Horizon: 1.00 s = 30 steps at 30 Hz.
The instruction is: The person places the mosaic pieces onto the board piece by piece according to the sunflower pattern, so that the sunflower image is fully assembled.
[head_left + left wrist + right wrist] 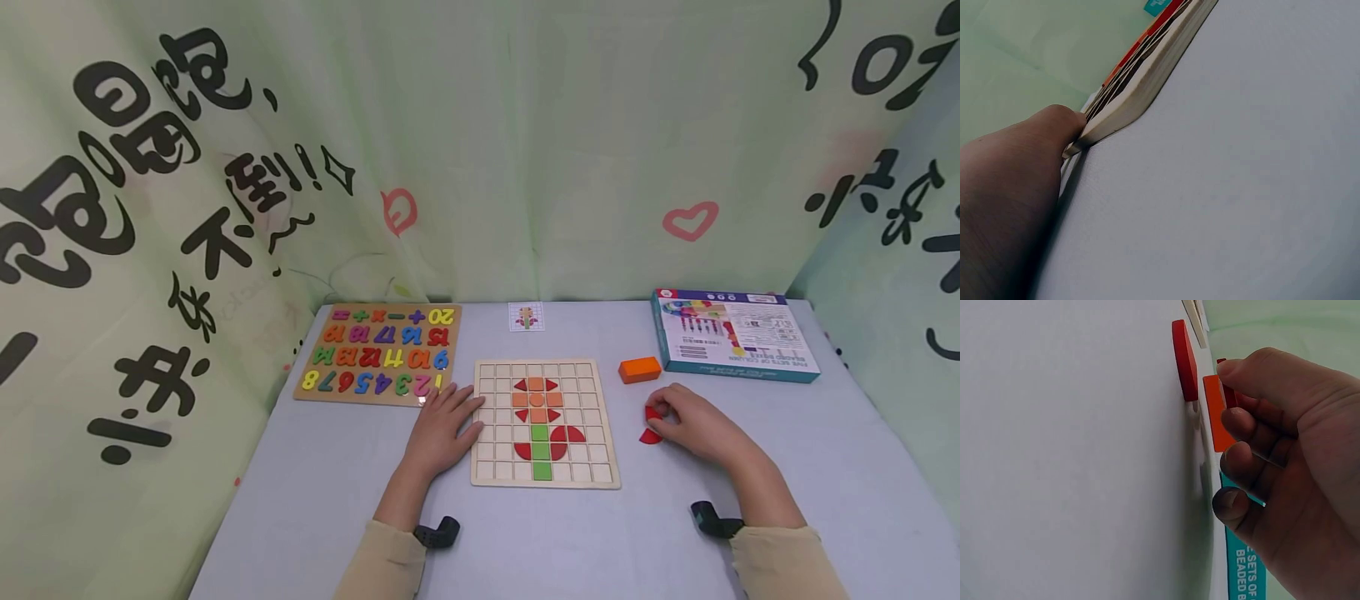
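A wooden grid board (495,473) lies in the middle of the table. On it a flower shape is laid out in orange, red and green pieces. My left hand (442,429) rests flat with spread fingers, its thumb at the board's left edge. Its fingertips reach the lower right corner of a wooden number board (352,400). To the right of the grid, my right hand (701,423) pinches a red piece (1229,394) between thumb and index finger, partly hidden by them. Another red piece (650,437), with a curved edge, lies just below those fingers.
Beyond my right hand sits an orange block (640,370), with a flat toy box (738,337) behind it to the right. A small pattern card (527,317) showing a flower lies behind the grid board. Printed curtains (525,167) close off the table's back and sides.
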Available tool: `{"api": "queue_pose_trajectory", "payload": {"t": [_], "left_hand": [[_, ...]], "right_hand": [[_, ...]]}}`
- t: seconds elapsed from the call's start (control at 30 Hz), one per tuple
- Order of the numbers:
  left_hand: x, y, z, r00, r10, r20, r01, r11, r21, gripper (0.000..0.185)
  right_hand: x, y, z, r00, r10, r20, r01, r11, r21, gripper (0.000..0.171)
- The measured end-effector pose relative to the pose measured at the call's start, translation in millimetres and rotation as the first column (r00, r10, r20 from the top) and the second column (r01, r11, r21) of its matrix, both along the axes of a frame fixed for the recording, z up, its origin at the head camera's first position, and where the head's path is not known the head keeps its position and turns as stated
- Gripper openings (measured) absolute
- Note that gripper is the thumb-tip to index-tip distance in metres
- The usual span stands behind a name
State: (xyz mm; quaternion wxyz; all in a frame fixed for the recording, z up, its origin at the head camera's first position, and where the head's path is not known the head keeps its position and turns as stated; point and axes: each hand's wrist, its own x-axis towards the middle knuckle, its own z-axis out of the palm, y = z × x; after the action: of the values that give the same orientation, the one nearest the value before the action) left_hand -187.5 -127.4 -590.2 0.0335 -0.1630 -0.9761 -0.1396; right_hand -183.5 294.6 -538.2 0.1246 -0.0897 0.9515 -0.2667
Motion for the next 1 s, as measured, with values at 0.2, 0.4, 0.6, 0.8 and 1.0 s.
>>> {"api": "queue_pose_trajectory", "payload": {"t": [0.2,0.4,0.6,0.8,1.0], "left_hand": [[0.0,-0.5,-0.4,1.000,0.000,-0.004,0.000,1.000,0.005,0.050],[0.1,-0.8,-1.0,1.000,-0.003,-0.012,0.003,1.000,0.001,0.049],[0.8,-0.7,0.0,1.000,-0.005,-0.004,0.005,1.000,0.001,0.049],[1.0,-0.6,2.2,1.000,-0.009,-0.002,0.009,1.000,0.001,0.050],[0.8,-0.9,2.1,1.000,-0.011,0.002,0.011,1.000,-0.003,0.050]], "right_hand": [[0.0,-12.7,5.5,0.998,0.031,-0.048,-0.031,1.000,-0.002,0.028],[-0.5,-33.4,9.0,0.996,0.063,-0.068,-0.065,0.998,-0.026,0.027],[-0.3,-59.2,14.6,0.994,0.095,-0.060,-0.097,0.994,-0.046,0.026],[1.4,-89.6,20.5,0.992,0.120,-0.034,-0.122,0.991,-0.057,0.026],[6.1,-121.1,18.6,0.990,0.137,-0.030,-0.138,0.990,-0.044,0.026]]}}
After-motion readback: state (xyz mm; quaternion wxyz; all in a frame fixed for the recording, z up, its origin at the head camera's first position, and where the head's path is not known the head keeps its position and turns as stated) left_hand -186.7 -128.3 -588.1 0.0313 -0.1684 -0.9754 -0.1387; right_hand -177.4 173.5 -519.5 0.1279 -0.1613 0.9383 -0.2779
